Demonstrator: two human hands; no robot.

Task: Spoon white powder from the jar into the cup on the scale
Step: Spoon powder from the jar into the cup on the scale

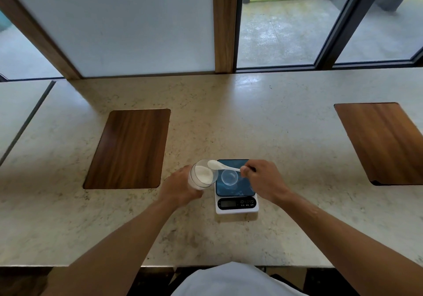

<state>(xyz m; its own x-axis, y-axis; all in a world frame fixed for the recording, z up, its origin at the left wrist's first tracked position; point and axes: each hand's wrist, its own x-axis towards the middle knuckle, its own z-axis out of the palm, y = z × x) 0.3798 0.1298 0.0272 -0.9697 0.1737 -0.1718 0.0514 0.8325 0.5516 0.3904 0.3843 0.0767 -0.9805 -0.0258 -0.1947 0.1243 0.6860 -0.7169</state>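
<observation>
My left hand grips a clear jar of white powder, tilted with its open mouth toward the scale. My right hand pinches the handle of a white spoon; the spoon's bowl hangs over the jar's rim. A small clear cup stands on the blue platform of a white kitchen scale, right next to the jar and under the spoon's handle. I cannot tell whether the cup holds any powder.
The work sits on a pale stone counter before a window. A wooden panel is inset left of the jar, another wooden panel lies at the far right. The counter's near edge runs just in front of my body.
</observation>
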